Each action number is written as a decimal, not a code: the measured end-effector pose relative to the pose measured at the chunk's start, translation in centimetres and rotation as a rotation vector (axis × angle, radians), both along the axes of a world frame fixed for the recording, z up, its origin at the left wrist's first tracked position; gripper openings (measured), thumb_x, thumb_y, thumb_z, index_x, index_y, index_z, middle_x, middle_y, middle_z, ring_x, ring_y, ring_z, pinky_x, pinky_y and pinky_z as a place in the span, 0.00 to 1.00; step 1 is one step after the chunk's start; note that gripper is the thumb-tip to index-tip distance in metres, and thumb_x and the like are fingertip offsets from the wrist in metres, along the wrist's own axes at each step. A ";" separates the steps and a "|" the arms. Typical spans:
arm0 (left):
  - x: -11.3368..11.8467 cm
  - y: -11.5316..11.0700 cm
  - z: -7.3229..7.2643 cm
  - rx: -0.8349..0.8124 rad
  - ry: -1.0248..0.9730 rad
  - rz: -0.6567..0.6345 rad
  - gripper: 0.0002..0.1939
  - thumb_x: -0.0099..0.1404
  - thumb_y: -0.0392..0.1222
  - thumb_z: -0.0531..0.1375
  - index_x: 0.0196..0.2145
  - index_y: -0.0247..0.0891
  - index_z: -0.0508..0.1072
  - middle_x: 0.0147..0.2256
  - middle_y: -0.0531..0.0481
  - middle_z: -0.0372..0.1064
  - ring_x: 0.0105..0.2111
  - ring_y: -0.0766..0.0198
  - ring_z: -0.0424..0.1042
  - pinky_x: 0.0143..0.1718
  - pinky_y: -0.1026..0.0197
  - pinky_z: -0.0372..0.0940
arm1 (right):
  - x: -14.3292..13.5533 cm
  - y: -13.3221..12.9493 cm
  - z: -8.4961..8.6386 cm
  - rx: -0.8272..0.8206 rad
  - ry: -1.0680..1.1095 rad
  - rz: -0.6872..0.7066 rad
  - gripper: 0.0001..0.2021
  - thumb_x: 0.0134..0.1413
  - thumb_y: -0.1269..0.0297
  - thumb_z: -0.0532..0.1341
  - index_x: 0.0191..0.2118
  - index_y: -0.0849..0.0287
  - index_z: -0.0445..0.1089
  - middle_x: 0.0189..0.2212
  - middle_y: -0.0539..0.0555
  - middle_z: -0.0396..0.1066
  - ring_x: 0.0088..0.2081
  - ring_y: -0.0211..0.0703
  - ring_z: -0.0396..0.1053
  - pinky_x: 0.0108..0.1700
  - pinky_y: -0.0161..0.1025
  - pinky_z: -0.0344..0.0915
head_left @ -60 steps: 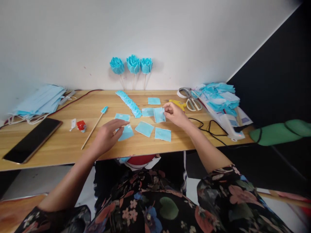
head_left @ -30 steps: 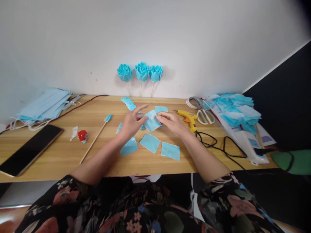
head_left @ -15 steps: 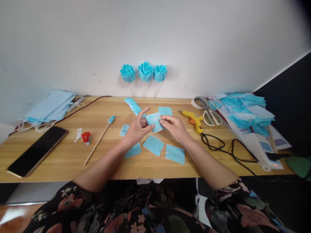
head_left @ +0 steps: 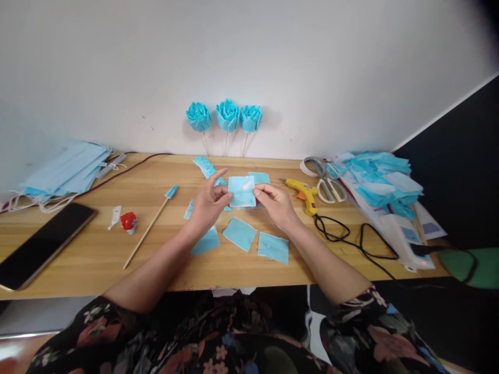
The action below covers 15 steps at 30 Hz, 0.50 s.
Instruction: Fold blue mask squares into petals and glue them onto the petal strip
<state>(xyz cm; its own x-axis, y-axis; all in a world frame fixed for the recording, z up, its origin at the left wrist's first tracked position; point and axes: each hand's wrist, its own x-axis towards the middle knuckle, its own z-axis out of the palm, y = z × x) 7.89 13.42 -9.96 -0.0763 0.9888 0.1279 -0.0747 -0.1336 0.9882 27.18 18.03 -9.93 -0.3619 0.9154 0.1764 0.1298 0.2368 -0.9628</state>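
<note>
Between both hands, a square of light blue fabric (head_left: 241, 191) is held up by its side edges. My left hand (head_left: 207, 203) pinches its left edge with thumb and fingers, index finger raised. At the right edge, my right hand (head_left: 273, 204) grips it between thumb and fingers. Behind it, another blue square (head_left: 260, 177) lies on the wooden table (head_left: 156, 280). Closer to me lie more cut squares: one (head_left: 239, 234) in the middle, one (head_left: 273, 248) to the right and one (head_left: 206, 241) partly under my left wrist. A ruffled blue strip (head_left: 205, 165) lies beyond my left hand.
Three blue fabric flowers (head_left: 228, 115) on sticks lean against the wall. Left are a blue-tipped stick (head_left: 150, 227), a red wrapper (head_left: 128, 222), a phone (head_left: 47, 244) and face masks (head_left: 68, 171). Right are a yellow glue gun (head_left: 304, 192), scissors (head_left: 331, 190) and a fabric pile (head_left: 378, 174).
The held square has been turned from a tilt to nearly straight, its whole face now spread between my hands. The whole view has shifted slightly, so things appear farther left.
</note>
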 end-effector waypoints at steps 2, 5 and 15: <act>0.0 0.0 0.1 0.001 0.012 0.010 0.33 0.63 0.36 0.61 0.65 0.40 0.61 0.26 0.57 0.67 0.27 0.67 0.68 0.33 0.61 0.63 | 0.0 0.0 0.0 0.005 -0.001 0.000 0.12 0.58 0.53 0.61 0.30 0.55 0.73 0.24 0.48 0.69 0.29 0.40 0.67 0.36 0.39 0.66; -0.1 -0.1 0.3 0.010 0.054 0.017 0.31 0.65 0.37 0.60 0.65 0.38 0.61 0.26 0.56 0.68 0.28 0.66 0.69 0.35 0.60 0.63 | 0.1 0.1 -0.1 0.021 0.003 0.003 0.12 0.58 0.52 0.62 0.30 0.55 0.73 0.24 0.48 0.69 0.29 0.41 0.67 0.36 0.39 0.66; 0.1 -0.2 0.3 -0.035 -0.088 -0.001 0.32 0.60 0.36 0.64 0.62 0.41 0.65 0.28 0.55 0.66 0.27 0.68 0.64 0.31 0.62 0.59 | 0.2 -0.1 -0.6 0.014 0.005 0.017 0.12 0.59 0.52 0.62 0.29 0.54 0.72 0.24 0.48 0.68 0.28 0.41 0.66 0.35 0.39 0.64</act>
<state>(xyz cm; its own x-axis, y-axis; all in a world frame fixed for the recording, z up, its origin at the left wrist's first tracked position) 7.95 13.18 -9.66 -0.0847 0.9926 0.0866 -0.1611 -0.0994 0.9819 27.39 17.97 -10.52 -0.3766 0.9064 0.1913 0.1205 0.2527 -0.9600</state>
